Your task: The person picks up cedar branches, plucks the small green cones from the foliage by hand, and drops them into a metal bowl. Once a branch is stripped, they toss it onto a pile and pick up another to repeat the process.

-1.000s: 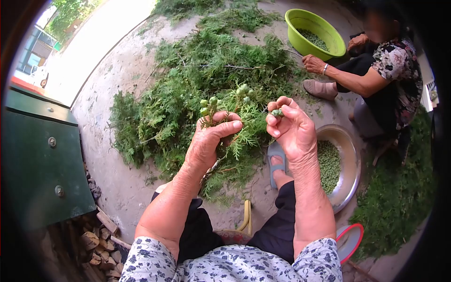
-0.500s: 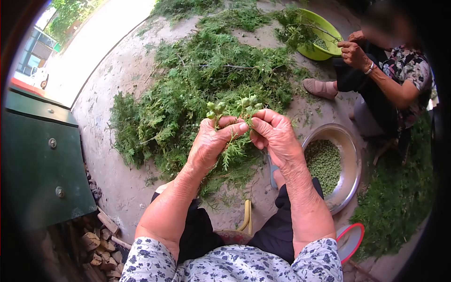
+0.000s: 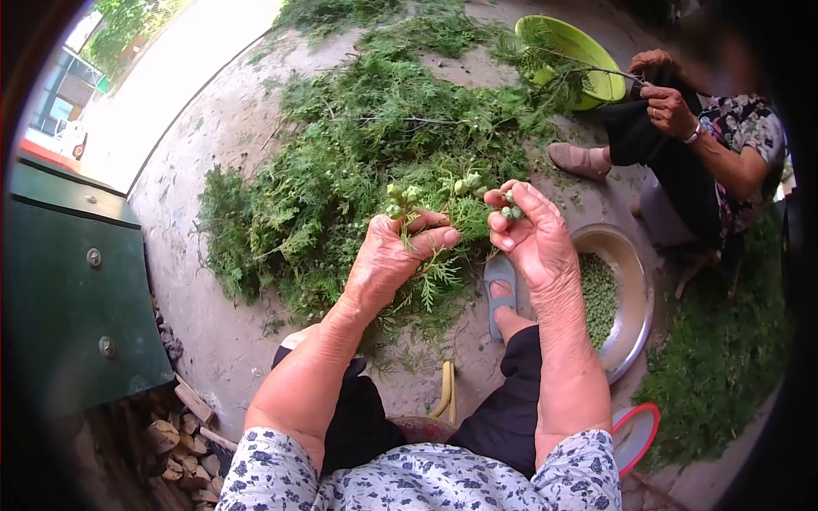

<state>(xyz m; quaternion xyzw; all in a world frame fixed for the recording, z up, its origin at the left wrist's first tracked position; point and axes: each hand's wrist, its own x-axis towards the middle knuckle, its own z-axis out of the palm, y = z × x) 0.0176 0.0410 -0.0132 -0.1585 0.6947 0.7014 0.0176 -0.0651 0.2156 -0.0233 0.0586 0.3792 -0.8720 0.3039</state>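
Sprig (image 3: 430,277) — a leafy evergreen cutting — stands upright in front of the person, above the knees. The left hand (image 3: 388,260) is closed round its stem, thumb pressed across the foliage. Several unpicked cones (image 3: 396,200) show at its tips, above the fingers.

The right hand (image 3: 532,238) is just beside the tips, apart from the left hand. Thumb and forefinger pinch two or three plucked cones (image 3: 511,211); the other fingers are half curled.

Progress, as judged from the layout:
- Done: the metal bowl (image 3: 635,281), on the ground below the right hand, holds a shallow layer of loose green cones (image 3: 601,294). The layer does not reach the rim.
- Left: the cones on the cutting in hand, and the large branch pile (image 3: 366,128) spread over the ground ahead. How many of those branches bear cones cannot be told.

Surroundings:
- A second person sits at the upper right. That person's hands (image 3: 669,106) grip a long branch over a green basin (image 3: 609,81).
- More greenery (image 3: 724,358) lies to the right of the bowl.
- A green cabinet (image 3: 77,281) and stacked firewood (image 3: 179,443) stand to the left.

Obstructions: the person's sandalled foot (image 3: 503,294) lies between hands and bowl — otherwise nothing blocks the way from hand to bowl.
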